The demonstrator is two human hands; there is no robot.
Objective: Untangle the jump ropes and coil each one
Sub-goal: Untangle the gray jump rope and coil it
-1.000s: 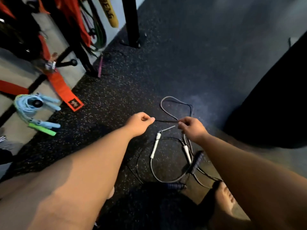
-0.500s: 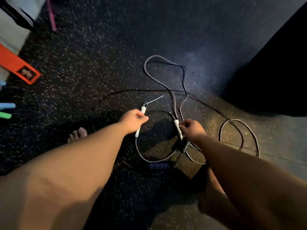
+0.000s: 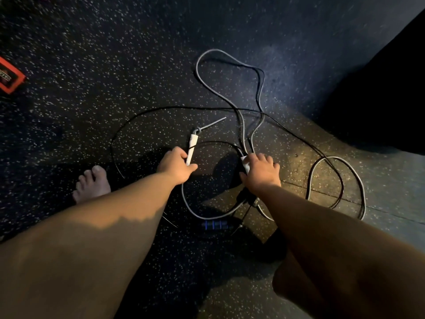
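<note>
On speckled floor (image 3: 115, 54), amid tangled loops of grey rope (image 3: 197, 70) & thin black rope (image 3: 172, 108): gripping one white handle (image 3: 192, 147) w/ L hand (image 3: 176, 165), fingers curled round its lower end. Covering 2nd white handle (image 3: 244, 162) w/ R hand (image 3: 262, 172), fingers spread atop it – gripped or just pressed, can't tell. Nearer the body, blue-banded handle (image 3: 215, 225); beside L forearm, bare foot (image 3: 92, 183).

A black speckled rubber floor (image 3: 92, 54) carries an orange strap end (image 3: 9, 77) at the left edge, with a bare foot (image 3: 92, 183) nearer.
</note>
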